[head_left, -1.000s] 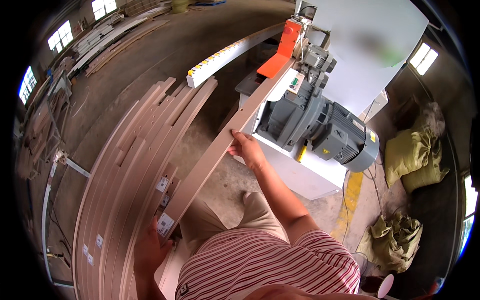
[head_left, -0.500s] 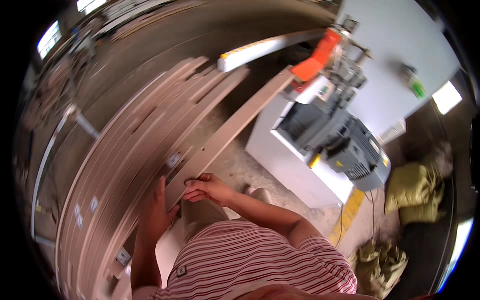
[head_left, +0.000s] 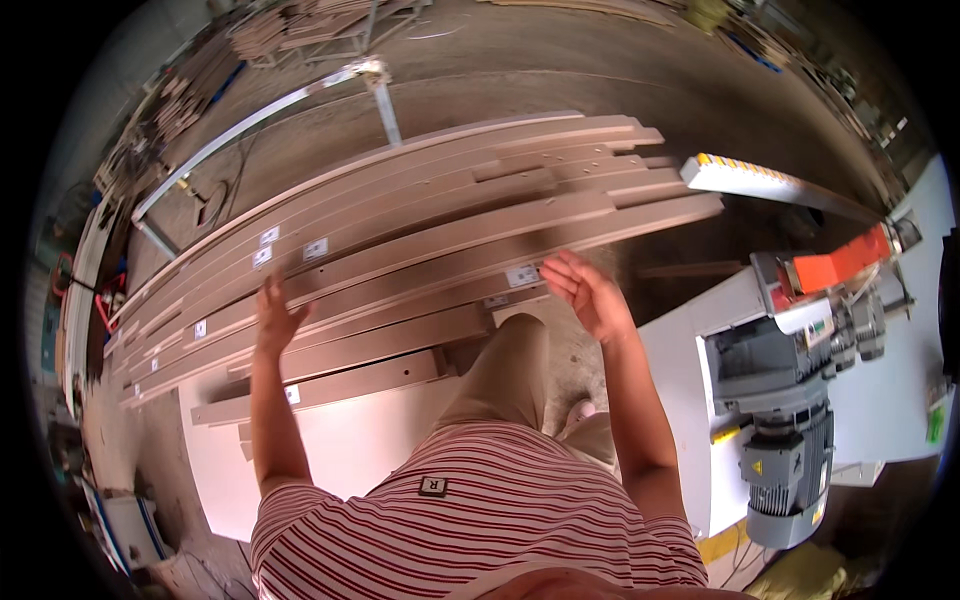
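Observation:
A stack of long brown wooden boards (head_left: 440,243) stretches across in front of me, several of them with white labels. My left hand (head_left: 280,316) is over the left part of the stack, fingers and thumb apart, holding nothing. Beyond my knee, my right hand (head_left: 590,297) is raised near the stack's right part, beside a white label (head_left: 521,276). Its fingers are stretched out and nothing is in them. Closer to me, a shorter board (head_left: 345,388) with a dark hole lies at the edge of a pale white surface (head_left: 350,432).
To my right stands a white machine with a grey motor (head_left: 790,465) and an orange guard (head_left: 842,262). A white beam with yellow marks (head_left: 775,183) juts toward the boards' right ends. Behind the stack is a metal frame (head_left: 255,122).
Both hands have let go of the board that reached to the machine's orange guard, and have moved apart. My view has turned left, so the stack now runs crosswise before me.

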`<state>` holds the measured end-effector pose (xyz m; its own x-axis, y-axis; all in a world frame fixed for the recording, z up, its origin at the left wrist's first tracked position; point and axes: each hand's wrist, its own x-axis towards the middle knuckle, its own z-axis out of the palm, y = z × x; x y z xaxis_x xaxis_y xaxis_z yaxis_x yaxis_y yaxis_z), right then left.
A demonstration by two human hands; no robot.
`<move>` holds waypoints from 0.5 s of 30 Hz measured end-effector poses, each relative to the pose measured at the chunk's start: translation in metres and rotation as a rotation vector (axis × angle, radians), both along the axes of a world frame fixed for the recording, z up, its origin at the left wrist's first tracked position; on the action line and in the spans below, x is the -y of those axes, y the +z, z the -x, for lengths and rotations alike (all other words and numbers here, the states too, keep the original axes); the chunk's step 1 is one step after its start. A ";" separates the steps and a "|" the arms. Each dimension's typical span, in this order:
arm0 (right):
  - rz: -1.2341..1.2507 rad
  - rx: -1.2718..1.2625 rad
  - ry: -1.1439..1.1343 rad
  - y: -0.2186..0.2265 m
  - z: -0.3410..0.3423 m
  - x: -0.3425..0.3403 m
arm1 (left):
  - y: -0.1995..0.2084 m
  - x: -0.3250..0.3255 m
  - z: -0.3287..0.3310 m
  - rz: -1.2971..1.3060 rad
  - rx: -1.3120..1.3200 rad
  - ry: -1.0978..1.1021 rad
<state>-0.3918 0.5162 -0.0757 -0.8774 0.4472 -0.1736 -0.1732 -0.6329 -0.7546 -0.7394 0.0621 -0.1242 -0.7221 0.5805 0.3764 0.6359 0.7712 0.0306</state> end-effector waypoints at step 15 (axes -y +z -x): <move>-1.164 1.110 -0.081 -0.257 -0.250 0.011 | -0.033 -0.103 -0.015 0.049 0.238 0.670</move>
<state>-0.1420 0.5057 -0.3327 -0.5243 0.8211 -0.2255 0.7571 0.3283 -0.5648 -0.7247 0.1648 -0.1571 -0.9888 -0.0049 0.1494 0.0049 0.9979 0.0649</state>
